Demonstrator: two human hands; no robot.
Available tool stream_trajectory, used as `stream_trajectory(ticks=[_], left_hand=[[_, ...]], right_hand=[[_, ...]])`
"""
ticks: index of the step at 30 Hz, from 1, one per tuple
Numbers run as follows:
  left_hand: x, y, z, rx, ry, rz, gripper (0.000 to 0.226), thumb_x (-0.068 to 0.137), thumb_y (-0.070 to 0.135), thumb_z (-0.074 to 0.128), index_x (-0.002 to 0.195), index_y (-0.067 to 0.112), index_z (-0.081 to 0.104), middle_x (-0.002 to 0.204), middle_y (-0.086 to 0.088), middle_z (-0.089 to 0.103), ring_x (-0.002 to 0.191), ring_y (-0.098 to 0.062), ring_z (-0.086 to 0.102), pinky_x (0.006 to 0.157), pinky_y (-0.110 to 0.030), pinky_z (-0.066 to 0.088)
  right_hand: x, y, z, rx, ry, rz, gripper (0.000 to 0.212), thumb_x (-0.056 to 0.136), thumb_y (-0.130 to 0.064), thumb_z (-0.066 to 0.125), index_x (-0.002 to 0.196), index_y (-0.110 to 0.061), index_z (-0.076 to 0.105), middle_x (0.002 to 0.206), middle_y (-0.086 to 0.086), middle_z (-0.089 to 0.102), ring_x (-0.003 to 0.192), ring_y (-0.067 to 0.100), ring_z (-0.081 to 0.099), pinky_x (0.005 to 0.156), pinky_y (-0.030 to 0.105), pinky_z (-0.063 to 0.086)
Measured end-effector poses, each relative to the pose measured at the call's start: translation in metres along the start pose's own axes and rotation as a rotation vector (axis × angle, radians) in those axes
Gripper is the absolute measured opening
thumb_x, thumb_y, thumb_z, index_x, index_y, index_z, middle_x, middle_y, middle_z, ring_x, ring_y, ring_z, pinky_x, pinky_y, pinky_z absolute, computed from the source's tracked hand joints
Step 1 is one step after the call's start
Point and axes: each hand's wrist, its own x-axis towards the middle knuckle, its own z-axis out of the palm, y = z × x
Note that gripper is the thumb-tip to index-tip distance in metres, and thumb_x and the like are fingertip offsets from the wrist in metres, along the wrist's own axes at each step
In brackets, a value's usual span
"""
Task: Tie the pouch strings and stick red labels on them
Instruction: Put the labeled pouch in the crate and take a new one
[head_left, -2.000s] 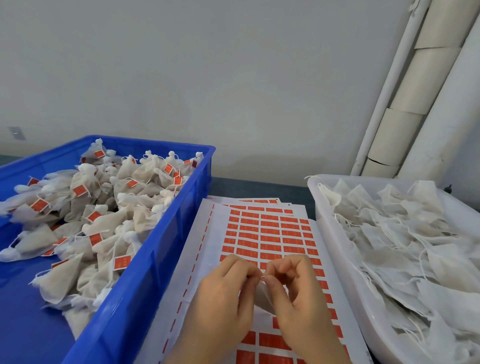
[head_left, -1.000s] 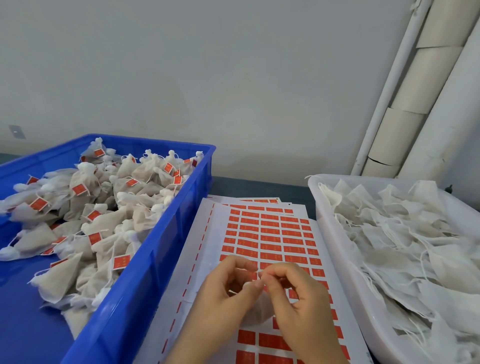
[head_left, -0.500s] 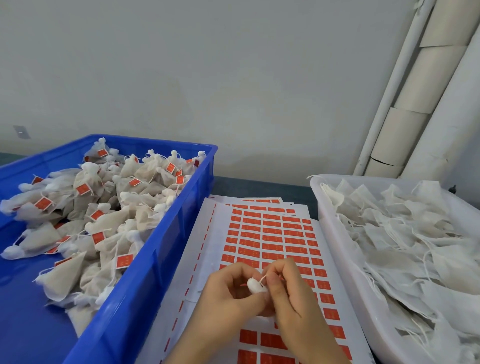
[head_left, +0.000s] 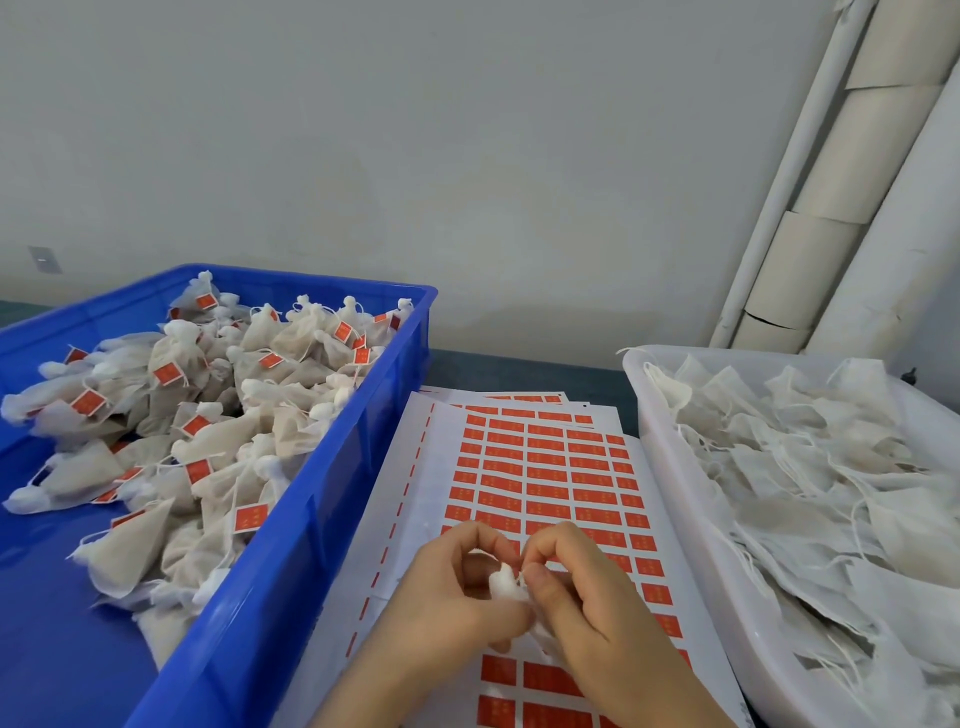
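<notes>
Between left hand (head_left: 457, 590) and right hand (head_left: 589, 605), the pouch (head_left: 506, 581) now shows a gathered white neck, flat two seconds ago. Left fingers curl round that bunch; right fingers pinch its string (head_left: 521, 565). Cinching seems done; knotting, then a red label (head_left: 550, 510) from the sheet (head_left: 441, 457) beneath both, remains.

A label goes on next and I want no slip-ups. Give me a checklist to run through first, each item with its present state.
1. Pouch secured: left hand and right hand both pinch its gathered top. Ok.
2. Knot tied: the hands hide it. Cannot tell.
3. Hand free to peel a label: both are busy. Not ok.
4. Label sheet within reach: it lies under the hands, red labels remaining. Ok.
5. Blue crate has room for the finished pouch: bare floor shows on its near side. Ok.
</notes>
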Motion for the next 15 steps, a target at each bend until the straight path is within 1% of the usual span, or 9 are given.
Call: stream_trajectory(ticks=[2,4,5,7,9,10,12,15], left_hand=[[0.0004,-0.0015,0.0020,0.074,0.069,0.054,0.034,0.067,-0.002,0.072,0.088,0.018,0.056,0.082,-0.008,0.068,0.076,-0.026,0.068,0.063,-0.029,0.059],[-0.0004,-0.0021,0.0025,0.094,0.105,0.107,0.032,0.068,-0.002,0.070,0.086,0.019,0.055,0.081,-0.006,0.067,0.077,-0.025,0.067,0.066,-0.032,0.060],[-0.0010,-0.0024,0.0016,0.085,0.088,0.129,0.032,0.068,-0.003,0.070,0.086,0.019,0.056,0.081,-0.004,0.066,0.078,-0.024,0.067,0.067,-0.032,0.060],[-0.0030,-0.0019,0.0002,0.059,0.004,0.176,0.036,0.065,-0.001,0.075,0.088,0.021,0.057,0.083,0.003,0.067,0.081,-0.020,0.068,0.068,-0.029,0.059],[-0.0038,-0.0021,0.0011,0.091,-0.036,0.221,0.040,0.060,0.009,0.082,0.088,0.025,0.057,0.085,0.007,0.068,0.082,-0.017,0.068,0.067,-0.025,0.058],[-0.0040,-0.0020,0.0018,0.112,-0.034,0.234,0.041,0.060,0.012,0.083,0.087,0.026,0.056,0.085,0.008,0.068,0.082,-0.017,0.068,0.068,-0.025,0.058],[-0.0034,-0.0020,0.0008,0.117,-0.030,0.243,0.037,0.062,0.011,0.081,0.085,0.027,0.056,0.083,0.005,0.068,0.080,-0.018,0.068,0.069,-0.028,0.059],[-0.0036,-0.0028,-0.0065,0.114,-0.041,0.245,0.034,0.062,0.006,0.075,0.084,0.025,0.056,0.077,-0.001,0.065,0.073,-0.022,0.066,0.067,-0.033,0.060]], right_hand=[[0.0003,-0.0002,0.0006,-0.022,0.000,0.009,0.013,0.094,-0.032,0.045,0.084,-0.038,0.043,0.085,-0.020,0.054,0.094,-0.006,0.049,0.077,0.007,0.043],[0.0008,-0.0002,0.0011,-0.044,0.008,0.022,0.012,0.094,-0.034,0.043,0.083,-0.039,0.041,0.087,-0.021,0.054,0.098,-0.009,0.046,0.078,0.004,0.041],[0.0011,-0.0001,0.0010,-0.054,0.013,0.030,0.012,0.094,-0.035,0.043,0.083,-0.039,0.041,0.088,-0.021,0.054,0.098,-0.011,0.045,0.077,0.003,0.040],[0.0014,0.0004,-0.0001,-0.049,0.026,0.059,0.010,0.094,-0.036,0.042,0.084,-0.037,0.042,0.088,-0.022,0.054,0.097,-0.013,0.046,0.075,0.001,0.040],[0.0009,0.0009,-0.0016,-0.022,0.021,0.095,0.009,0.094,-0.035,0.042,0.085,-0.035,0.044,0.088,-0.023,0.055,0.094,-0.014,0.048,0.072,0.001,0.041],[0.0006,0.0009,-0.0021,-0.010,0.007,0.110,0.009,0.095,-0.034,0.041,0.086,-0.034,0.044,0.088,-0.024,0.055,0.093,-0.013,0.050,0.072,0.001,0.042],[0.0000,0.0005,-0.0031,0.011,-0.028,0.129,0.009,0.095,-0.034,0.041,0.087,-0.035,0.044,0.088,-0.024,0.055,0.092,-0.011,0.052,0.071,0.003,0.043],[0.0002,-0.0019,-0.0032,0.022,-0.052,0.131,0.012,0.096,-0.034,0.041,0.084,-0.036,0.043,0.083,-0.023,0.055,0.089,-0.013,0.051,0.071,0.005,0.042]])
